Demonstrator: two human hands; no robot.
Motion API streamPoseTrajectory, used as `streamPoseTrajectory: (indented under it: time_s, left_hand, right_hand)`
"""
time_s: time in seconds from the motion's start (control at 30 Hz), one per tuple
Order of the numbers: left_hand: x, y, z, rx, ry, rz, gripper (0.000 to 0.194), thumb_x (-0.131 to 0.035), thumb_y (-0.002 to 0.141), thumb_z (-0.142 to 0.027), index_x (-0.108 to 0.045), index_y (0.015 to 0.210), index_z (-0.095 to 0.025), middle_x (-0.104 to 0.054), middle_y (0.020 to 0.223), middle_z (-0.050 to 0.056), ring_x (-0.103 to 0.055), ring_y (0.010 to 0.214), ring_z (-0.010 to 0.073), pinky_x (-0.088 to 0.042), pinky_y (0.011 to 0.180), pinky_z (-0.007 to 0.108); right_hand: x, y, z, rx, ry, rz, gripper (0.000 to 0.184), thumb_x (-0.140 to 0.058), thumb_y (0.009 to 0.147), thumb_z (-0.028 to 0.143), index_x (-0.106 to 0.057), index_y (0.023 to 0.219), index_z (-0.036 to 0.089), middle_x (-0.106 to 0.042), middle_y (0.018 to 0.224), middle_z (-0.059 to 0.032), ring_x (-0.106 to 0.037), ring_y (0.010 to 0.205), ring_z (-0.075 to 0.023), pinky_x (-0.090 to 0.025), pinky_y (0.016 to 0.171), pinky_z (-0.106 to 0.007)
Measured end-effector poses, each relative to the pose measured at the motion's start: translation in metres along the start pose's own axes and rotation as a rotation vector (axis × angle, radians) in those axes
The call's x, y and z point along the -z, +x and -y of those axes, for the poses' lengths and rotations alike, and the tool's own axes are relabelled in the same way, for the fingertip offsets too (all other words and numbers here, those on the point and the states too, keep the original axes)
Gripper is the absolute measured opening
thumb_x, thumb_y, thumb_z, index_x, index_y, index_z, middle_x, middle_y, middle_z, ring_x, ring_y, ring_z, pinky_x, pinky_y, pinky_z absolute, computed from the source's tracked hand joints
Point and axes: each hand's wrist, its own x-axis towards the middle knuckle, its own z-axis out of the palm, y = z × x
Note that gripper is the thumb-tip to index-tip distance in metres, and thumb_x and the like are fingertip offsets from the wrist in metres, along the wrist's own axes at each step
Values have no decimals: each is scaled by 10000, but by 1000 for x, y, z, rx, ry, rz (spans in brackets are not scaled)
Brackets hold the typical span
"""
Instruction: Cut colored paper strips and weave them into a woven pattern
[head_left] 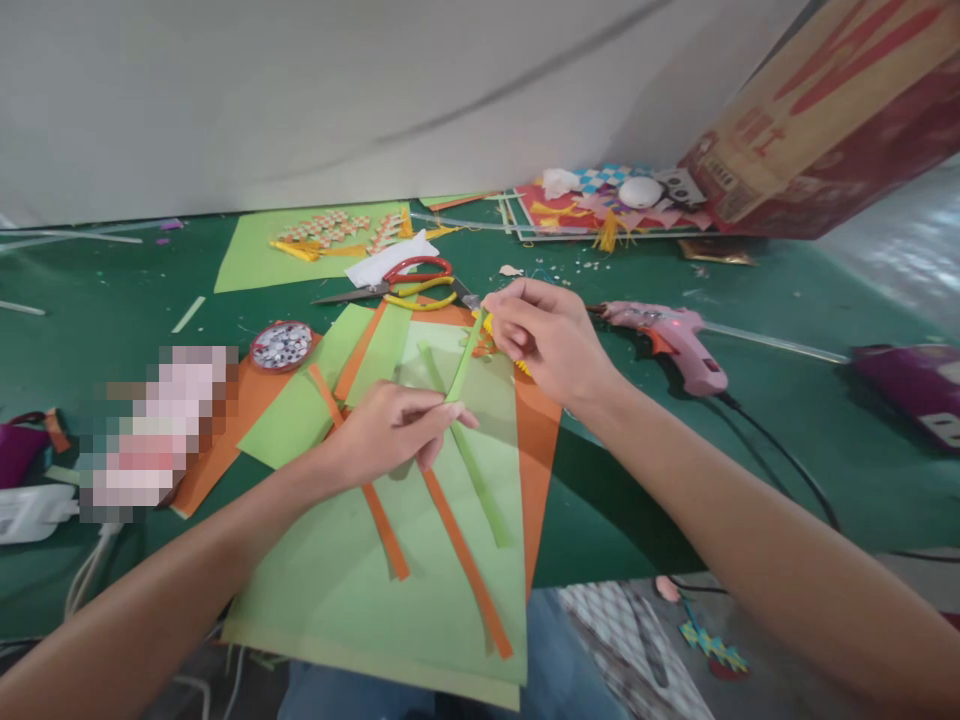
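The person's left hand [405,425] and right hand [536,325] are above the pale green sheet [420,620], stretching a green paper strip [466,355] between them. The right fingers pinch its far end and the left fingers pinch the near end; whether the left hand also grips the orange strip [469,560] emerging beneath it cannot be told.

Cutting appears done for these pieces: that orange strip, a second orange strip [386,530] and a loose green strip [480,485] lie separate on the sheet. No join shows among them, so work on the strips looks early. Beyond the sheet, to its left, woven paper pieces [322,230] with yellow tassels seem finished.

Well beyond the sheet, to its right, a paper bag [840,130] carries red lettering, perhaps "SHI", and a barcode-like label. Left of the sheet, a pixelated object [161,430] shows no readable writing.
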Motion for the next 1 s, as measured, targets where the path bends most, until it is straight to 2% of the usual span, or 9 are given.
streamPoseTrajectory:
  time_s: [0.3, 0.57, 0.67, 0.8, 1.0]
  left_hand:
    - [1, 0, 1, -31, -5, 5, 489, -423, 922, -324, -471, 452, -200, -494, 413, 4, -704, 900, 199, -454, 580, 183]
    - [-1, 1, 0, 34, -75, -45, 477, -462, 900, -363, -471, 449, -208, -509, 426, 13, -694, 899, 219, -493, 635, 220]
    - [0, 1, -1, 71, -70, -64, 465, -486, 898, -426, -510, 493, -198, -554, 468, 10, -683, 764, 189, -489, 650, 233]
    - [1, 2, -2, 77, -62, -95, 461, -480, 909, -447, -533, 536, -182, -586, 516, -6, -568, 522, 110, -477, 615, 230]
    - [1, 4, -1, 116, -98, -203, 323, -471, 908, -393, -686, 823, -167, -601, 539, -15, -548, 499, 105, -413, 467, 201]
  right_hand:
    - [0, 0, 0, 13, 3, -3, 296, -728, 724, 218, -495, 546, 178, -348, 435, 88, -357, 369, -38, -222, 396, -223]
    - [0, 0, -1, 14, 9, -10, 288, -742, 723, 228, -509, 560, 182, -336, 448, 87, -345, 373, -41, -221, 398, -232]
    - [0, -1, -1, 26, -8, -23, 283, -748, 719, 239, -517, 563, 185, -335, 444, 86, -339, 381, -43, -233, 399, -231]
    - [0, -1, -5, 47, -20, 3, 246, -748, 721, 256, -555, 587, 183, -351, 447, 81, -342, 391, -49, -257, 404, -236]
    - [-1, -2, -9, 56, -22, 23, 241, -747, 717, 263, -562, 591, 176, -354, 441, 87, -337, 379, -39, -258, 408, -231]
